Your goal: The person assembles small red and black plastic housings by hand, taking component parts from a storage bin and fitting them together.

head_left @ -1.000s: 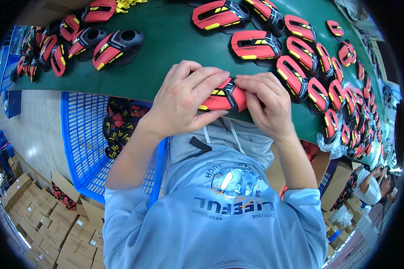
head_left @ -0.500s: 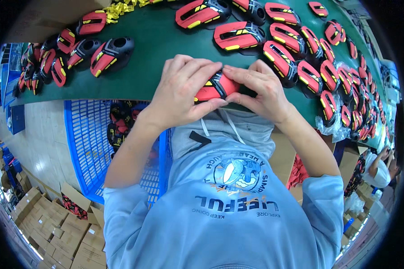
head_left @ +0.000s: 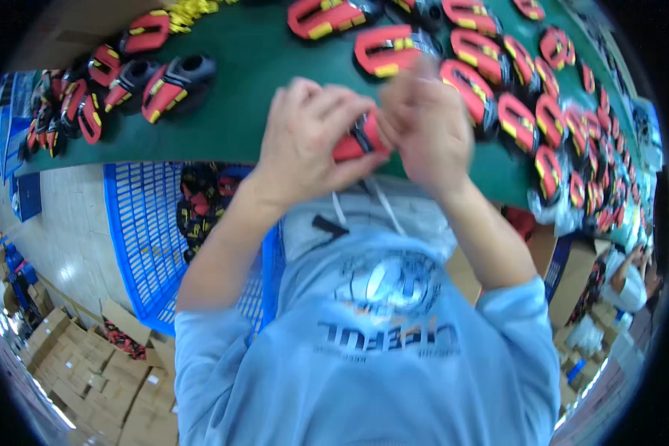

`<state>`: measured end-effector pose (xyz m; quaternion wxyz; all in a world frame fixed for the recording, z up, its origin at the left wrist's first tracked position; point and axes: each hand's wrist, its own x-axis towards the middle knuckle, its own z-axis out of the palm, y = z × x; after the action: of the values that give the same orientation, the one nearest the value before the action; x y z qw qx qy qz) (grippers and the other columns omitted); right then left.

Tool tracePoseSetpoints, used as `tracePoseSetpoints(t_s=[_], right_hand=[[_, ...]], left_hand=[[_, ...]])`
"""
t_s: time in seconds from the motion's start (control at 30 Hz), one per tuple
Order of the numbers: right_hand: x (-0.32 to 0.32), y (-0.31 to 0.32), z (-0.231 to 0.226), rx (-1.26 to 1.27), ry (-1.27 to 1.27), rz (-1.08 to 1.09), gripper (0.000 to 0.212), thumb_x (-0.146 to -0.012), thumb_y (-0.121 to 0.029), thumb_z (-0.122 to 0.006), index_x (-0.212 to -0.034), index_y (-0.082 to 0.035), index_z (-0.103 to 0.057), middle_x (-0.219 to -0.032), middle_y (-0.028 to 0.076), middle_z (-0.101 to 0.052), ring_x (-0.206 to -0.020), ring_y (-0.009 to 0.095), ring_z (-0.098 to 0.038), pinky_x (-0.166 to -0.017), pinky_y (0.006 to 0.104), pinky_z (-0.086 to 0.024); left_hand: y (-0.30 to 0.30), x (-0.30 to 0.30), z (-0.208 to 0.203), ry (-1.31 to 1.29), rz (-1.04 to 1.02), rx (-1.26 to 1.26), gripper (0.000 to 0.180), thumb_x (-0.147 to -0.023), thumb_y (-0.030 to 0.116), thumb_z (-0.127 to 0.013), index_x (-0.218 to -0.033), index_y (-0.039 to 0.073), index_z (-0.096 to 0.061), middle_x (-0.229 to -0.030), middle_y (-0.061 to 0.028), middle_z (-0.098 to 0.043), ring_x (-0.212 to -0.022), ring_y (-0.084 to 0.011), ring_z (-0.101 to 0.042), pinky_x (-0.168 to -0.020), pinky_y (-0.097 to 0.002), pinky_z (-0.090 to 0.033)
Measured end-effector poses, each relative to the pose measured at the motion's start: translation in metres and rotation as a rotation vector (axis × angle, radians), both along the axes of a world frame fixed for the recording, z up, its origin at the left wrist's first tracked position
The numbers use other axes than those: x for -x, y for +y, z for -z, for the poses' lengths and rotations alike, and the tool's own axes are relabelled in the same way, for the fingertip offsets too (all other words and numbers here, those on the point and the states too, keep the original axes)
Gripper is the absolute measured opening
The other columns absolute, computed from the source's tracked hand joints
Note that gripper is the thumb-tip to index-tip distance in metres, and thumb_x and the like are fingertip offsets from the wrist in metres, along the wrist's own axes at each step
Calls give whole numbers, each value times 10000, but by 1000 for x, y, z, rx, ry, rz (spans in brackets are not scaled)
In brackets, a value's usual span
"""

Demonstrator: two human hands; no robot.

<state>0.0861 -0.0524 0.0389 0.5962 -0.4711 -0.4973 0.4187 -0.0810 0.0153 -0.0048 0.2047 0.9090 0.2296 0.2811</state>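
Observation:
My left hand [head_left: 305,137] is closed around a red and black plastic part [head_left: 358,140] at the near edge of the green table. The thumb presses it from below and the fingers from above, covering much of it. Close against the part's right end is my right hand [head_left: 429,126], smeared by motion, with its fingers curled. Whether they grip anything does not show. Similar red and black shells with yellow accents lie beyond my hands, among them one shell [head_left: 389,50] just past my right hand.
Several more shells [head_left: 172,88] lie at the table's left, near a pile of yellow pieces [head_left: 192,13]. Many others crowd the right side beside clear plastic bags [head_left: 554,209]. Below the table edge stands a blue basket [head_left: 130,241] holding dark parts. Cardboard boxes [head_left: 89,372] cover the floor at left.
My right hand has curled and shifted up from its thumb-and-finger hold on the part's right end. The left hand keeps its hold, with the part turned slightly. The view has shifted a little.

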Motion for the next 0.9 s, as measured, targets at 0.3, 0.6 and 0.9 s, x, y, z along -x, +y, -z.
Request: tracePoseSetpoints(t_s=[0.3, 0.6, 0.9], right_hand=[[-58, -29, -23, 95, -619, -54, 376, -887, -230, -817, -1162, -4, -698, -986, 67, -704, -844, 185, -636, -727, 294, -509], [-51, -23, 22, -104, -949, -103, 643, -778, -397, -861, -1277, -29, -689, -985, 118, -698, -912, 312, -658, -802, 409, -544], [-59, -23, 27, -50, -887, -128, 584, -793, -358, -878, -1254, -35, -723, -1046, 139, -742, -906, 317, -684, -807, 396, -554]], left_hand=[[-6, 4, -2, 16, -9, 12, 767, -700, 500, -900, -1291, 75, -659, -1185, -102, -671, -1058, -334, -576, -946, -457, -472], [2, -2, -4, 84, -19, 10, 746, -695, 525, -877, -1237, 63, -654, -1189, -114, -610, -1089, -327, -552, -938, -458, -436], [0, -3, -4, 88, 33, -12, 708, -724, 508, -886, -1270, 106, -684, -1194, -89, -624, -1069, -317, -550, -928, -453, -434]])
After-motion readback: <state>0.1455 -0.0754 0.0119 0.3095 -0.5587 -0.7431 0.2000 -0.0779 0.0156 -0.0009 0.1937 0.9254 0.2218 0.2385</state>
